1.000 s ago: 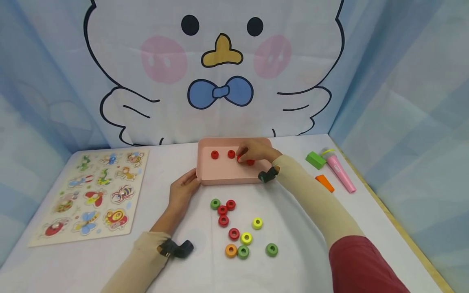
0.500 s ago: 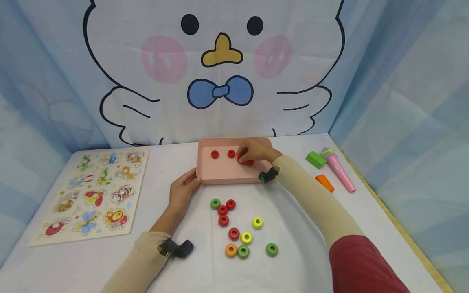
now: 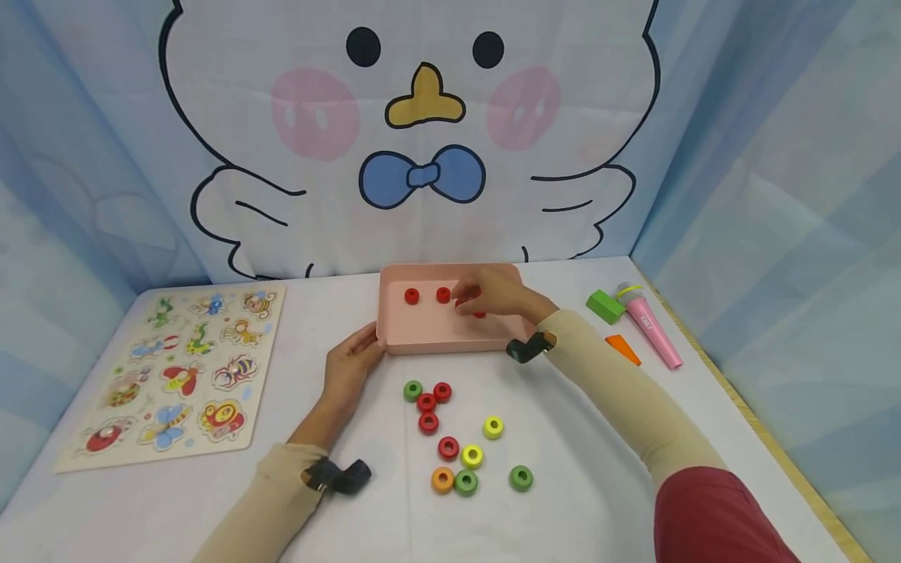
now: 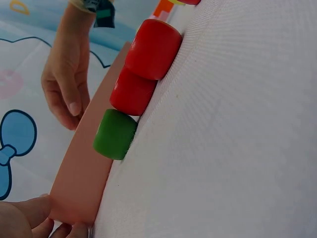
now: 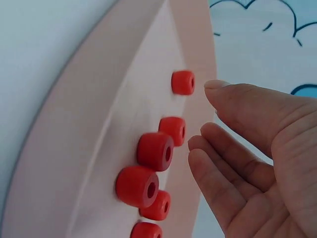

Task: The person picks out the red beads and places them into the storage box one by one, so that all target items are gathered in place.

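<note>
A shallow pink tray (image 3: 422,332) lies at the back of the table. My left hand (image 3: 349,363) grips its left end, thumb and fingers at the corner in the left wrist view. Over the tray's right half hovers my right hand (image 3: 496,293), its thumb and fingers apart with nothing between them. Several red beads (image 5: 137,186) with holes stand on the tray floor just beyond those fingertips in the right wrist view; in the head view the hand partly covers some. In front of the tray lie loose red beads (image 3: 448,448), green beads (image 3: 521,478), yellow beads (image 3: 472,456) and an orange bead (image 3: 443,480).
A wooden insect puzzle board (image 3: 176,371) lies on the left of the table. To the right are a green block (image 3: 605,306), an orange block (image 3: 623,349) and a pink toy microphone (image 3: 653,328). A printed curtain (image 3: 422,227) hangs behind the tray.
My right hand has let go of a red bead inside the tray, and its fingers have spread. The right forearm has shifted slightly to the right. My left hand stays on the tray.
</note>
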